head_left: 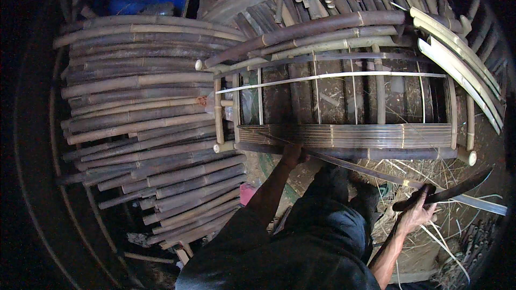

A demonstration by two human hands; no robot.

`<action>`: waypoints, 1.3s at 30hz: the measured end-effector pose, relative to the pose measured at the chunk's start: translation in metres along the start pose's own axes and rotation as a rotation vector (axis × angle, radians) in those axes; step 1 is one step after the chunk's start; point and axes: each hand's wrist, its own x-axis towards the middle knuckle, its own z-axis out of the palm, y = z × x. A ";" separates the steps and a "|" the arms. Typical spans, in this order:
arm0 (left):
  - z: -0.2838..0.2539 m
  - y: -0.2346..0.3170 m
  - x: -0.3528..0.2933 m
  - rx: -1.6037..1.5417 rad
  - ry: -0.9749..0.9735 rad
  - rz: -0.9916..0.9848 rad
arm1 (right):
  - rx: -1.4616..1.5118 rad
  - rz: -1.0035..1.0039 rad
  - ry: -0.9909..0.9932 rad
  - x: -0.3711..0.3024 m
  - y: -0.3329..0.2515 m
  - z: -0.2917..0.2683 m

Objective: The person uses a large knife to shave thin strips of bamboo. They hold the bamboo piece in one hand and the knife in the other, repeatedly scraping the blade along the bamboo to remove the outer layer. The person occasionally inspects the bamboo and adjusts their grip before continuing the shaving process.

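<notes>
"Where is the long bamboo strip (357, 167) lying?"

"It's slanting in front of the person's dark trousers (329, 182), running from the near side of the bamboo frame (453, 110) out past the right hand. The left grip (293, 154) is closing on it beside the frame's near edge, though shadow is hiding the fingers."

"Why there?"

"That hand is probably steadying the strip, while the free length is reaching rightward, well away from the frame's rungs."

"And the right grip (419, 212)?"

"It's clamping on the handle of a curved knife (462, 188). The blade is pointing outward to the right, away from the body, and crossing close to the strip. I can't tell whether the edge is touching it, or whether those fingers are also pinching the strip. Holding the two so close is likely letting the hand guide one against the other."

"What's resting on the frame?"

"A band of narrow slats (376, 135) is lying side by side along the near side, within easy reach. One pale thin strip (322, 77) is spanning the far part."

"And around it?"

"Bamboo poles (140, 80) are lying in rows at left, perhaps so they're taking less room. Pale split lengths (457, 77) are leaning at right, and shavings (395, 169) are littering the ground below the strip."
</notes>
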 end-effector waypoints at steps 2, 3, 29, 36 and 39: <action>0.004 0.007 -0.004 0.178 0.048 0.001 | 0.003 -0.011 -0.007 0.003 0.004 -0.002; 0.001 0.002 -0.005 0.538 0.004 0.332 | 0.030 0.000 0.006 0.004 0.001 -0.002; 0.007 -0.019 0.035 -0.143 -0.079 -0.286 | 0.060 0.071 0.022 0.029 0.012 0.012; 0.005 -0.026 0.040 -0.089 -0.077 -0.307 | 0.044 0.096 0.018 0.029 0.012 0.019; 0.004 -0.031 0.053 -0.012 -0.071 -0.160 | 0.096 0.092 -0.053 0.031 0.020 0.013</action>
